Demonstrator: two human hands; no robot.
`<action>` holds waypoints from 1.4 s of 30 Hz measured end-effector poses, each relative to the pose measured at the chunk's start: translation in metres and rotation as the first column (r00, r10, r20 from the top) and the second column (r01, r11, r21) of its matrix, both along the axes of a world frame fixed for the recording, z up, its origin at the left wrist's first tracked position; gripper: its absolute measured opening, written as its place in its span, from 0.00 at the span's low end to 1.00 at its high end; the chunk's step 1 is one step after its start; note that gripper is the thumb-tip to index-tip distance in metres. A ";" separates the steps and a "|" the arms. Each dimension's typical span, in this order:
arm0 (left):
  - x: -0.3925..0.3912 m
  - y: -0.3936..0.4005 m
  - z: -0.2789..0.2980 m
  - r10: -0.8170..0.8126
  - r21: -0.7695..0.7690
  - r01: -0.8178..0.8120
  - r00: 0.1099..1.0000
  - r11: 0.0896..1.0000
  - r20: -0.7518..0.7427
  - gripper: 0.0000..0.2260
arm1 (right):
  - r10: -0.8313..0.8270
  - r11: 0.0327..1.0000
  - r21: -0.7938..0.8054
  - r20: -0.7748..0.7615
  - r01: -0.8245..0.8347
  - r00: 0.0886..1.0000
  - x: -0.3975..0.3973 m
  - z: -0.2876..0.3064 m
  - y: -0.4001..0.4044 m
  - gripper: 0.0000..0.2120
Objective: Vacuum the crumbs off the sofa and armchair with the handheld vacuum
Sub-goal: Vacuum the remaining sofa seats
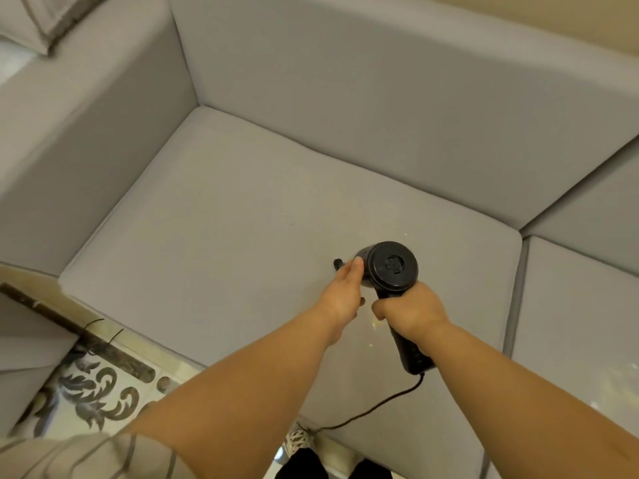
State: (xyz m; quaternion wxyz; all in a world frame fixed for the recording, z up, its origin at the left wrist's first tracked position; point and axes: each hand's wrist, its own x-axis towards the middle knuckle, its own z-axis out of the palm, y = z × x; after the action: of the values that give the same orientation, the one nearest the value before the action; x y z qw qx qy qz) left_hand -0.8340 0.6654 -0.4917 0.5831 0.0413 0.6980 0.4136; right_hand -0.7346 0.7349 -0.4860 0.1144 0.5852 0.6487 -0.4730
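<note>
The right hand (411, 311) gripped the handheld vacuum (392, 267) handle above the sofa (242, 219) seat; the left hand (345, 288) steadied its body. Crumbs (375, 324) lay beneath the vacuum; slow overlapping passes seemed best.

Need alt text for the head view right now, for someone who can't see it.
A person's right hand grips the handle of a black corded handheld vacuum over a grey sofa seat cushion, while the left hand holds its body. Pale crumbs lie beneath.
</note>
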 end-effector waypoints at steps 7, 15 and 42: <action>0.041 0.026 0.017 -0.007 0.004 0.007 1.000 1.000 0.009 0.25 | -0.054 0.997 -0.060 -0.039 0.051 0.998 0.036 0.020 0.031 0.08; 0.027 0.072 0.009 0.062 0.029 -0.060 0.994 0.998 -0.086 0.25 | -0.032 0.998 -0.057 -0.141 0.025 0.989 0.017 0.002 0.080 0.10; 0.028 0.104 -0.017 0.000 0.024 0.001 0.999 1.000 -0.043 0.26 | -0.056 0.998 -0.026 -0.069 0.054 0.996 0.020 -0.003 0.103 0.07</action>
State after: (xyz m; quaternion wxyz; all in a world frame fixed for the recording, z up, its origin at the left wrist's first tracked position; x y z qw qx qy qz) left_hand -0.8058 0.7699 -0.5086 0.5677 0.0572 0.7052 0.4210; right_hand -0.7150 0.8374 -0.4891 0.0856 0.5845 0.6301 -0.5039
